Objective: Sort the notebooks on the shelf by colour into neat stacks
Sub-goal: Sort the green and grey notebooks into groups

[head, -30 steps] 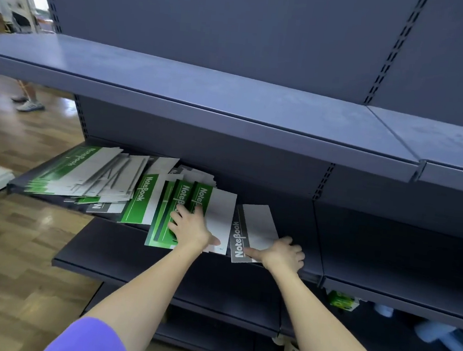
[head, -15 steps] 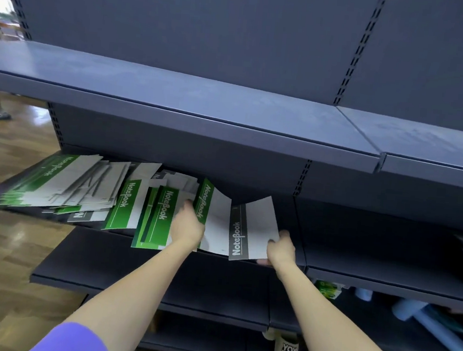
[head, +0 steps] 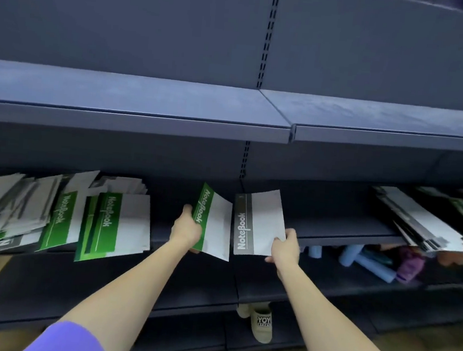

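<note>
My left hand (head: 186,228) grips a green-and-white notebook (head: 215,224) by its spine side and holds it tilted above the dark shelf (head: 332,226). My right hand (head: 285,247) holds a grey-and-white notebook (head: 259,222) by its lower right corner, just right of the green one. On the shelf to the left lies a loose pile of green and grey notebooks (head: 53,210), with a green notebook stack (head: 117,224) at its right end. More notebooks (head: 422,222) lie fanned at the far right of the shelf.
An upper shelf (head: 146,117) overhangs the working shelf closely. Below, a lower shelf (head: 371,264) holds blue rolls and purple items. A beige slipper (head: 260,323) shows near the floor. Wooden floor lies at both lower corners.
Both hands have lifted their notebooks off the shelf and carried them right, away from the left pile. The view has swung right, bringing the far-right notebooks into sight.
</note>
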Motion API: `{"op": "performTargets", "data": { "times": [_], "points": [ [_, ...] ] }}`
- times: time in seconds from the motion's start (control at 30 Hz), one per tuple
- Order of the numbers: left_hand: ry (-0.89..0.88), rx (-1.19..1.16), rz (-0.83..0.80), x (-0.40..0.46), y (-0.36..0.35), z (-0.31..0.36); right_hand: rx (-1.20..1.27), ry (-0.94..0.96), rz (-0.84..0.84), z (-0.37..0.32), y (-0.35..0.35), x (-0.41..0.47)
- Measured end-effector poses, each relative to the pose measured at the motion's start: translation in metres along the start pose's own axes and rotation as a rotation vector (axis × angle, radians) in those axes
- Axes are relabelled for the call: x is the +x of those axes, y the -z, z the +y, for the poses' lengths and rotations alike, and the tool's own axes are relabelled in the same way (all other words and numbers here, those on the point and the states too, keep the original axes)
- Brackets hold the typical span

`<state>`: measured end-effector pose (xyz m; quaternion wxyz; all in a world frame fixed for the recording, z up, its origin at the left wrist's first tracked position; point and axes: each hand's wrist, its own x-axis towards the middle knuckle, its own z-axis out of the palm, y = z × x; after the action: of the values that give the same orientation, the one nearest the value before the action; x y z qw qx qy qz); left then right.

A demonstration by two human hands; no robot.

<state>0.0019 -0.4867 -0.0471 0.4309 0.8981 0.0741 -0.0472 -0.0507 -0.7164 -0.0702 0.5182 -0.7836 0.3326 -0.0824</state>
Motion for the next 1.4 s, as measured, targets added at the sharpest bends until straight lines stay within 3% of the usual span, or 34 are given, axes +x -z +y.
{"op": "performTargets", "data": {
  "times": [0.27, 0.9, 1.1, 1.4],
  "points": [
    [-0.036, -0.007, -0.011, -0.041, -0.056, 0.056, 0.061, 0.02, 0.007, 0.034, 0.074, 0.021],
    [-0.089, 0.102, -0.048, -0.141, -0.282, 0.227, 0.186, -0.045, 0.151, 0.151, 0.34, 0.095],
    [-0.128, 0.104, -0.088, -0.135, -0.327, 0.278, 0.18, -0.027, 0.271, 0.158, 0.382, 0.127],
    [-0.234, -0.1, -0.269, -0.087, -0.406, 0.361, 0.179, -0.057, 0.399, 0.158, 0.451, 0.212]
  ]
}}
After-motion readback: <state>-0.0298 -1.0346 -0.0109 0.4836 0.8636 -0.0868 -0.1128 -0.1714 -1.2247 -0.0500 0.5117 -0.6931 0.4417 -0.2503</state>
